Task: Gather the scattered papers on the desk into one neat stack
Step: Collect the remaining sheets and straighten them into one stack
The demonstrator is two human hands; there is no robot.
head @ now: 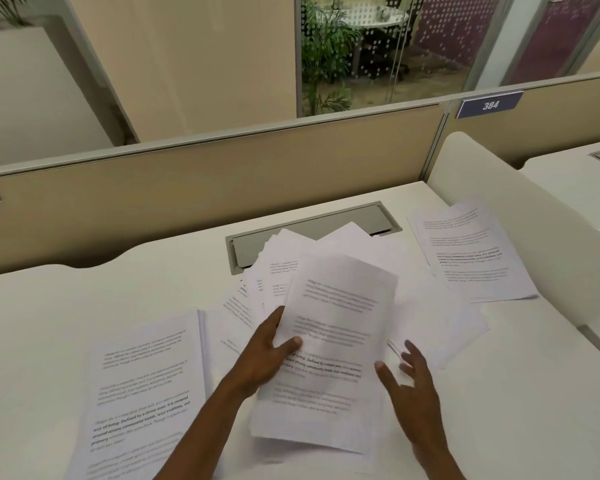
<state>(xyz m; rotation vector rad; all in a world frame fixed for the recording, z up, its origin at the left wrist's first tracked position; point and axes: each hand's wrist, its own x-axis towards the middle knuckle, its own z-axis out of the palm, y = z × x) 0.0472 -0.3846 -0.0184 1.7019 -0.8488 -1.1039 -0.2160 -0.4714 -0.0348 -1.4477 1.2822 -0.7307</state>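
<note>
at the middle of the white table (49,323) my left hand (262,358) pinches a printed sheaf (333,341) over the scattered papers (430,317), fingers closed on its edge, while my right hand (413,393) hovers spread open, holding nothing.

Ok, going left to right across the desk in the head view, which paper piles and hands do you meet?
Left paper pile → left hand gripping the held sheets → open right hand → far right paper pile.
</note>
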